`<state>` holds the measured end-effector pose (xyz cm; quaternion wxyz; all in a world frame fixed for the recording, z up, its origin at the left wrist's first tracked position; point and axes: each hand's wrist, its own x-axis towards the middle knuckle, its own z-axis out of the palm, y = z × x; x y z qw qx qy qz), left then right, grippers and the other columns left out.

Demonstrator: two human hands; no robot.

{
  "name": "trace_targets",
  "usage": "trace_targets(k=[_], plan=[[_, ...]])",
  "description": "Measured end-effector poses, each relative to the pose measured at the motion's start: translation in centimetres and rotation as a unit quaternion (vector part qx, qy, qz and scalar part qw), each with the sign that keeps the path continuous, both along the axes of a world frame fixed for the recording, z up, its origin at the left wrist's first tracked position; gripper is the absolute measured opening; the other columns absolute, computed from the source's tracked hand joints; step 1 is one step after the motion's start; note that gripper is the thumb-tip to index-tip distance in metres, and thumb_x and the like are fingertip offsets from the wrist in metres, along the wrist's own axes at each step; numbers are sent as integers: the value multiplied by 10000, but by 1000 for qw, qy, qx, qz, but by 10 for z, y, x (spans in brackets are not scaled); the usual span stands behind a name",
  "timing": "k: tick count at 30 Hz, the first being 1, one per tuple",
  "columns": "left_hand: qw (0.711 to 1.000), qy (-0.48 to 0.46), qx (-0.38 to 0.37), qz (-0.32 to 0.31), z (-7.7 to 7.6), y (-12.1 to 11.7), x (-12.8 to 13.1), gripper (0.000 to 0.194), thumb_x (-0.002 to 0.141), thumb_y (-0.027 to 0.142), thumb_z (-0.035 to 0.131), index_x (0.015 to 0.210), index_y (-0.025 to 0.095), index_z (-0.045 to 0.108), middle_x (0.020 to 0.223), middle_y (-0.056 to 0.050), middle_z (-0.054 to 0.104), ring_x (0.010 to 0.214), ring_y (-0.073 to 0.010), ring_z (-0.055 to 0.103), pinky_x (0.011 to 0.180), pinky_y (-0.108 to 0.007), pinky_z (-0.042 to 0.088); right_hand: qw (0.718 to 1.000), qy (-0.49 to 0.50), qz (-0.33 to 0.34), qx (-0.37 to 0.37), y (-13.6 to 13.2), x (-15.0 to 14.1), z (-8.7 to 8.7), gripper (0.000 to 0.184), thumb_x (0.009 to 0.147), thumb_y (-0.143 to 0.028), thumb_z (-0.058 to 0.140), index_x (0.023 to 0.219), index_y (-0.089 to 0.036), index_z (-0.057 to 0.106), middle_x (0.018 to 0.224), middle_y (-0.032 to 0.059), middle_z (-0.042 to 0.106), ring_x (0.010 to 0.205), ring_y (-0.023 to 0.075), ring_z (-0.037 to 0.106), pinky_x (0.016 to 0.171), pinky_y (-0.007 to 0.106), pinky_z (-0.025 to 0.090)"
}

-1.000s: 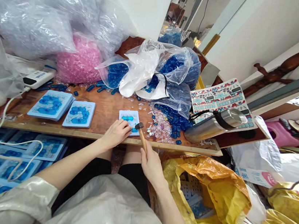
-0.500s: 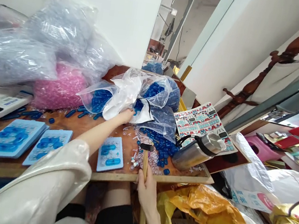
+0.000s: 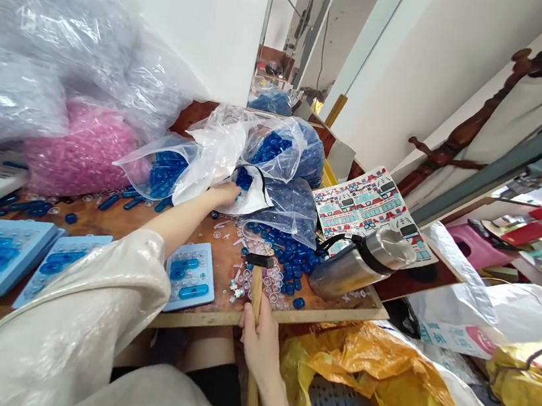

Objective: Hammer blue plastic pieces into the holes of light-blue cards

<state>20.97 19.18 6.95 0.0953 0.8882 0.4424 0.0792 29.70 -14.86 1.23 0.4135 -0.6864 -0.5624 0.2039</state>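
My right hand (image 3: 260, 338) grips the wooden handle of a hammer (image 3: 257, 281), its dark head resting over small clear plastic rings (image 3: 273, 283) near the table's front edge. My left hand (image 3: 226, 194) reaches to the mouth of a white bag (image 3: 254, 199) with a black rim. The fingers there look curled, and what they hold is hidden. A light blue plastic tray (image 3: 207, 288) holding translucent blue pieces lies below my left forearm. Dark blue pieces (image 3: 295, 266) are spilled right of the rings.
More light blue trays (image 3: 39, 236) lie on the left. Plastic bags (image 3: 82, 151) of pink and clear parts stand behind them. On the right are a steel flask (image 3: 362, 268) and a printed sticker sheet (image 3: 370, 206). A yellow sack (image 3: 378, 377) gapes below the table edge.
The view has shifted slightly, so the table things appear further left. My left hand stays at the white bag's mouth, and my right hand keeps its hold on the hammer.
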Motion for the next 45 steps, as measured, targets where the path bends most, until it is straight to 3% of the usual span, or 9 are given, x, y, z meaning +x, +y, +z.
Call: trace_targets(k=[6, 10, 12, 15, 20, 30, 35, 41, 45], plan=[[997, -81, 9, 13, 17, -64, -33, 381, 767, 166, 473, 1143, 100, 470, 1007, -111, 587, 910, -186, 560, 812, -288, 424, 995, 94, 3, -41, 1, 1, 4, 329, 878, -394, 342, 1060, -157, 478, 665, 10, 525, 538, 129, 505, 528, 234, 412], [945, -272, -177, -51, 19, -139, -83, 338, 755, 362, 549, 1003, 132, 531, 883, -37, 610, 745, -127, 561, 681, -234, 438, 988, 147, 11, -53, 3, 1, 2, 289, 880, -406, 349, 1017, -174, 455, 634, -24, 479, 447, 93, 444, 483, 215, 388], [940, -259, -220, -40, 13, -173, -101, 338, 711, 400, 598, 925, 142, 558, 821, -20, 609, 721, -130, 553, 659, -236, 431, 988, 141, 14, -55, 4, 0, 2, 283, 876, -408, 360, 1009, -178, 456, 632, -24, 481, 445, 94, 447, 477, 213, 385], [970, -185, -156, -35, 0, -203, -115, 243, 725, 369, 595, 863, 169, 586, 804, -13, 603, 783, -156, 530, 734, -280, 414, 995, 98, 8, -36, 4, -1, 2, 313, 867, -399, 370, 1061, -175, 470, 659, 0, 516, 508, 118, 486, 507, 226, 394], [988, -150, -13, -46, -15, -212, -120, 223, 761, 380, 569, 853, 179, 602, 952, -60, 523, 941, -207, 439, 850, -349, 376, 999, 26, 24, -35, -2, -9, 14, 380, 868, -373, 362, 1163, -158, 466, 730, 44, 577, 632, 164, 546, 619, 278, 425], [980, -175, 42, -80, -32, -212, -125, 212, 788, 360, 547, 856, 162, 580, 943, -66, 507, 912, -191, 443, 832, -345, 390, 981, -99, 144, -86, -7, -44, 38, 437, 905, -320, 290, 1306, -165, 371, 1067, 123, 592, 942, 237, 573, 772, 330, 431], [978, -195, 43, -60, -32, -216, -126, 275, 806, 392, 512, 956, 173, 582, 1042, -80, 520, 997, -203, 456, 893, -374, 382, 977, -122, 135, -112, -6, -46, 36, 439, 899, -317, 297, 1317, -203, 363, 1000, 108, 612, 878, 249, 586, 727, 340, 431], [994, -90, 67, -13, -34, -240, -117, 880, 604, 710, 549, 1315, 223, 372, 1422, -135, 215, 1299, -391, 137, 1018, -604, 107, 995, 17, 72, -67, -3, -33, 25, 415, 885, -392, 321, 1210, -165, 444, 759, 46, 591, 665, 167, 553, 619, 268, 427], [998, -38, 52, -13, -30, -234, -121, 790, 560, 663, 621, 1223, 262, 471, 1359, -136, 312, 1265, -361, 241, 1010, -577, 173, 993, 92, 48, -65, 1, -28, 20, 373, 859, -443, 366, 1089, -176, 488, 618, -9, 512, 506, 126, 472, 509, 234, 391]])
